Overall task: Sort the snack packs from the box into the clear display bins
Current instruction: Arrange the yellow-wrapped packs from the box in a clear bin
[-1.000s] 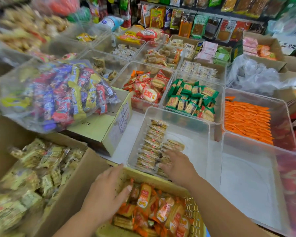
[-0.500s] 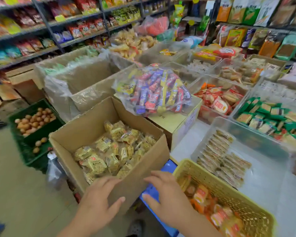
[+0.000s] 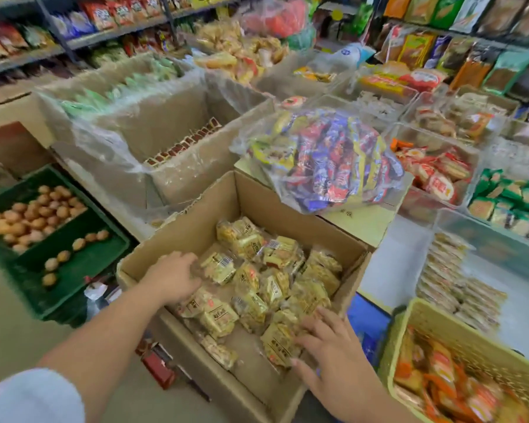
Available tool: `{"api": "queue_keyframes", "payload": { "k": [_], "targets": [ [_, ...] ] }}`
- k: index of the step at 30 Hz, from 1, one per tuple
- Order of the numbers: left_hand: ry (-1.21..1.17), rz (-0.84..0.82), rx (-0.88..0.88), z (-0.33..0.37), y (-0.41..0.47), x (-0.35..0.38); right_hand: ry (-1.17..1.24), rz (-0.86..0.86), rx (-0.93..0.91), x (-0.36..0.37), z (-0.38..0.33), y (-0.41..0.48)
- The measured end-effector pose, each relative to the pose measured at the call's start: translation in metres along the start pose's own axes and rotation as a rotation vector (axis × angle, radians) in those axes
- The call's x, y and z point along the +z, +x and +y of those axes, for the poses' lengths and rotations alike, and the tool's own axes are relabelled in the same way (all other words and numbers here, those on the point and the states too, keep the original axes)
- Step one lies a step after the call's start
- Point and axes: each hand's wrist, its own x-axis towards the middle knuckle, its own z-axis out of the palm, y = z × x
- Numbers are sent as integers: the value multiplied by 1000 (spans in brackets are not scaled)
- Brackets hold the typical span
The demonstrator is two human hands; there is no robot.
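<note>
The right hand (image 3: 329,357) lies flat, palm down, fingers spread open over the yellow snack packs (image 3: 257,288) at the near corner of the cardboard box (image 3: 193,236); it presses on them but grips nothing. The left hand (image 3: 173,276) reaches in over the box's left wall with the arm stretched out, its fingers curled loosely on a pack; I cannot tell if it really holds it. Farther right stands a clear display bin (image 3: 483,248) with rows of brown packs.
</note>
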Motion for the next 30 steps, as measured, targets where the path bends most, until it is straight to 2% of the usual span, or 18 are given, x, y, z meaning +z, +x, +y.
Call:
{"api": "queue_keyframes", "payload": {
  "k": [5, 8, 16, 20, 26, 30],
  "targets": [
    [209, -327, 122, -13, 58, 10, -27, 19, 43, 7, -4, 4],
    [302, -476, 123, -15, 69, 23, -7, 28, 74, 10, -10, 3],
    [392, -412, 161, 4, 74, 34, 22, 31, 133, 8, -16, -1],
    [458, -452, 187, 7, 76, 24, 23, 58, 148, 9, -16, -1],
    [492, -600, 211, -9, 81, 20, -12, 64, 166, 16, -17, 0],
    [613, -529, 295, -3, 80, 23, -3, 67, 169, 15, -19, 1]
  ]
}}
